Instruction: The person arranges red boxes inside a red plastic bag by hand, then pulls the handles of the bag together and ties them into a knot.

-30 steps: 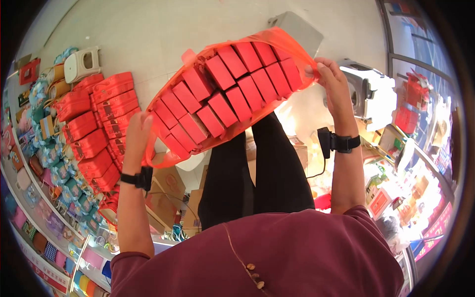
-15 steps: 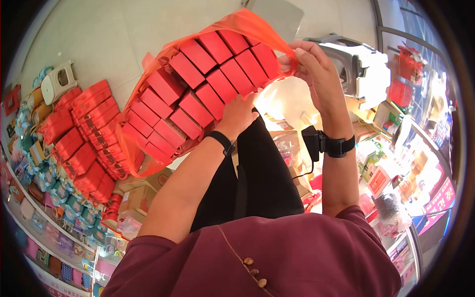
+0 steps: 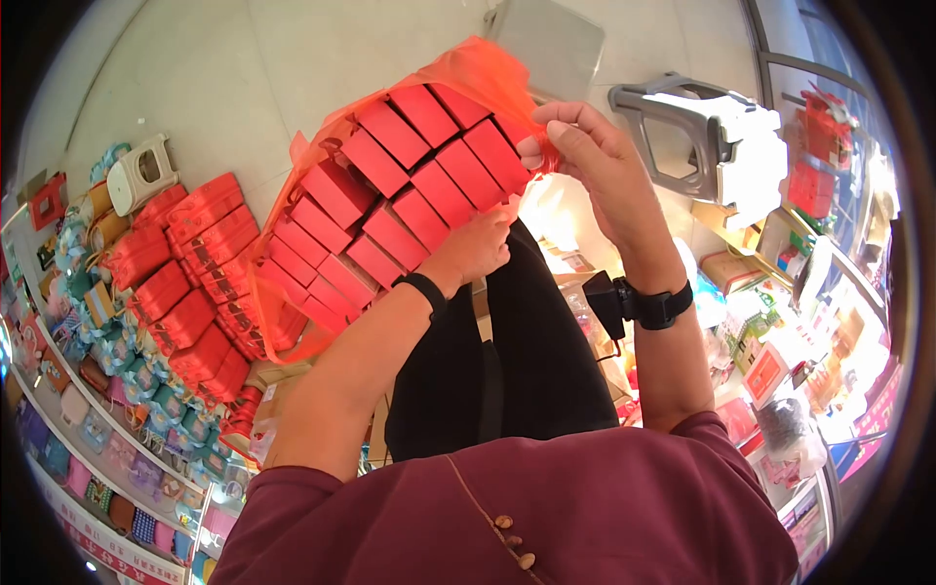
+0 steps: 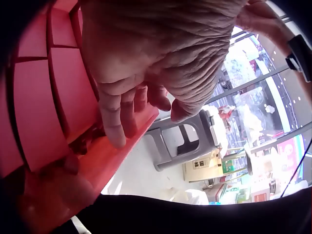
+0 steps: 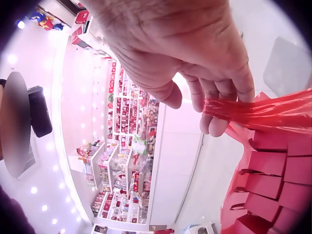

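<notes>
An orange-red plastic bag (image 3: 468,66) holds several rows of red boxes (image 3: 373,163). At the bag's right end, the right hand (image 3: 609,175) grips its gathered plastic; in the right wrist view, curled fingers of the right hand (image 5: 195,63) hold the twisted handle (image 5: 253,111), the thumb apart from it. The left hand (image 3: 471,252) is at the bag's near side, towards the right. Seen from the left wrist, the left hand (image 4: 156,58) has its fingers loosely bent over the bag's edge (image 4: 114,158), beside the boxes (image 4: 70,92), with the thumb apart. Contact with the boxes is unclear.
Stacked red cases (image 3: 200,283) stand at the left, near a beige stool (image 3: 143,175) and shelves of small bags. A grey stool (image 3: 673,146) is at the right, with bright shelves of goods beyond. Another grey stool (image 3: 549,49) stands past the bag.
The left hand has let go of the bag's left end and crossed to its near side. The right hand has moved left, still gripping, and the bag's right end is more gathered.
</notes>
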`<state>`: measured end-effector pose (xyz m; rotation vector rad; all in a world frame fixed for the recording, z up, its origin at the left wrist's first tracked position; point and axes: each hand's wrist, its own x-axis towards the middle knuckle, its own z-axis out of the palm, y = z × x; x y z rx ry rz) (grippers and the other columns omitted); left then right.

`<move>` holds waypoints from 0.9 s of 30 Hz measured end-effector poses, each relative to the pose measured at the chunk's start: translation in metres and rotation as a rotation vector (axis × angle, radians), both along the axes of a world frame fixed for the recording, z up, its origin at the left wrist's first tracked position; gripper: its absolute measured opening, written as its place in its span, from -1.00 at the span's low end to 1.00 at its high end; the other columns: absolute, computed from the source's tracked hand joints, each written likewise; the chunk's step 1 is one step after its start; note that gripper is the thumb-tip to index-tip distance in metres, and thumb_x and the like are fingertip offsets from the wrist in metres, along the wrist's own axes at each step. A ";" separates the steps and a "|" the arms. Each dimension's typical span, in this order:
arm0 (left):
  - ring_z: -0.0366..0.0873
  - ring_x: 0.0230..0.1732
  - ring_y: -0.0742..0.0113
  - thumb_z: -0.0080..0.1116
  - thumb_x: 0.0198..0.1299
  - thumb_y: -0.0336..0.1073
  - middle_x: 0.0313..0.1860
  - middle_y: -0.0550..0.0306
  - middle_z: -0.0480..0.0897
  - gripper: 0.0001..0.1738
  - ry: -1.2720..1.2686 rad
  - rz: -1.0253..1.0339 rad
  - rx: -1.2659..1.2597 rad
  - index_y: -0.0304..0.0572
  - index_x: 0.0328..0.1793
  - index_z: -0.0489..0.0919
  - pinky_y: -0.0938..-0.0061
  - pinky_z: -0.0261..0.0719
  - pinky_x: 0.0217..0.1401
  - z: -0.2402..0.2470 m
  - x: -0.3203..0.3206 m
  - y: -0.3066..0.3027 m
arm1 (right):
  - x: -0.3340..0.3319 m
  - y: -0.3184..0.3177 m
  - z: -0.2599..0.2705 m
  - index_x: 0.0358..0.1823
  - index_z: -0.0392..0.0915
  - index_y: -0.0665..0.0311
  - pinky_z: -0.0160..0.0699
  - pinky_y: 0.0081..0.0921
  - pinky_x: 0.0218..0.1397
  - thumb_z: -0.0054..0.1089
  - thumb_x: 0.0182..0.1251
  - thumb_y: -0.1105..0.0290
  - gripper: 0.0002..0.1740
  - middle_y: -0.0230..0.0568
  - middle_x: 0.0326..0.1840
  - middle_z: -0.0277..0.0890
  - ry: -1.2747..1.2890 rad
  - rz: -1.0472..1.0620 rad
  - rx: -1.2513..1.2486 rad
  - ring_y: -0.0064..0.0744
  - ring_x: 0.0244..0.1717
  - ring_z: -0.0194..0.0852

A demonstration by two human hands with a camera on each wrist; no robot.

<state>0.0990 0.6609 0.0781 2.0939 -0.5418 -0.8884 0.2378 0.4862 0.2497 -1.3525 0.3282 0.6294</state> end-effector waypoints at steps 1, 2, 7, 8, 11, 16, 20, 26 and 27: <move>0.56 0.12 -0.06 0.11 0.24 -0.30 0.04 -0.16 0.61 -0.64 0.224 0.129 0.015 -0.29 0.13 0.57 0.14 0.53 0.22 0.012 0.009 -0.002 | 0.000 0.001 0.001 0.17 0.51 0.40 0.56 -0.46 0.15 0.10 0.54 0.29 -0.65 -0.16 -0.13 0.69 0.019 -0.014 0.004 -0.45 -0.06 0.63; 0.57 0.13 -0.07 0.11 0.26 -0.29 0.04 -0.18 0.61 -0.61 0.448 0.258 0.029 -0.30 0.19 0.53 0.15 0.52 0.23 0.024 0.019 -0.004 | 0.000 0.000 0.001 0.17 0.51 0.40 0.56 -0.46 0.15 0.10 0.54 0.29 -0.65 -0.16 -0.13 0.69 0.024 -0.012 0.006 -0.45 -0.05 0.63; 0.63 0.13 -0.16 0.21 0.24 -0.22 0.09 -0.28 0.64 -0.46 0.360 0.314 -0.003 -0.28 0.30 0.41 0.08 0.57 0.13 0.006 0.004 -0.014 | -0.002 -0.001 0.003 0.17 0.51 0.41 0.56 -0.47 0.13 0.09 0.53 0.29 -0.64 -0.14 -0.13 0.68 0.022 -0.013 0.016 -0.43 -0.04 0.64; 0.66 0.09 -0.08 0.19 0.27 -0.24 0.08 -0.26 0.65 -0.50 0.401 0.222 0.073 -0.29 0.28 0.42 0.12 0.59 0.07 0.008 0.003 -0.013 | -0.003 -0.001 0.004 0.16 0.51 0.42 0.56 -0.47 0.13 0.09 0.53 0.29 -0.64 -0.14 -0.13 0.68 0.030 -0.002 0.016 -0.43 -0.04 0.65; 0.68 0.05 0.01 0.19 0.26 -0.26 0.08 -0.22 0.65 -0.61 0.527 0.025 0.237 -0.29 0.16 0.54 0.14 0.59 0.03 0.028 0.014 -0.012 | -0.004 -0.003 0.006 0.15 0.52 0.42 0.56 -0.47 0.13 0.09 0.53 0.29 -0.65 -0.13 -0.12 0.67 0.050 0.020 0.023 -0.41 -0.05 0.66; 0.67 -0.05 -0.01 0.20 0.19 -0.21 -0.11 -0.11 0.70 -0.74 0.113 -0.258 0.336 -0.28 -0.23 0.69 0.09 0.58 0.00 0.014 -0.008 0.006 | -0.004 -0.008 0.002 0.14 0.53 0.42 0.56 -0.47 0.18 0.10 0.53 0.28 -0.65 -0.13 -0.08 0.67 0.029 0.030 0.055 -0.40 -0.01 0.66; 0.65 -0.07 -0.13 0.16 0.18 -0.21 -0.26 -0.13 0.69 -0.74 0.001 -0.333 0.264 -0.25 -0.22 0.70 -0.06 0.53 0.00 0.043 -0.001 0.030 | -0.010 -0.005 -0.002 0.19 0.52 0.35 0.50 -0.43 0.24 0.06 0.58 0.26 -0.65 -0.18 0.03 0.66 -0.080 0.104 0.040 -0.45 0.07 0.61; 0.62 -0.25 -0.29 0.10 0.30 -0.25 -0.35 -0.27 0.62 -0.74 0.190 -0.105 0.290 -0.34 -0.10 0.48 -0.06 0.51 -0.17 0.096 0.034 0.068 | -0.023 0.006 -0.004 0.14 0.57 0.34 0.47 -0.43 0.27 0.13 0.51 0.30 -0.68 -0.24 0.05 0.62 -0.269 0.307 -0.166 -0.45 0.12 0.55; 0.62 -0.25 -0.28 0.10 0.32 -0.24 -0.35 -0.26 0.62 -0.75 0.188 -0.113 0.334 -0.33 -0.12 0.46 -0.05 0.50 -0.18 0.102 0.038 0.069 | -0.029 0.011 -0.006 0.12 0.57 0.34 0.49 -0.40 0.25 0.17 0.46 0.30 -0.68 -0.19 0.03 0.63 -0.315 0.315 -0.198 -0.39 0.11 0.57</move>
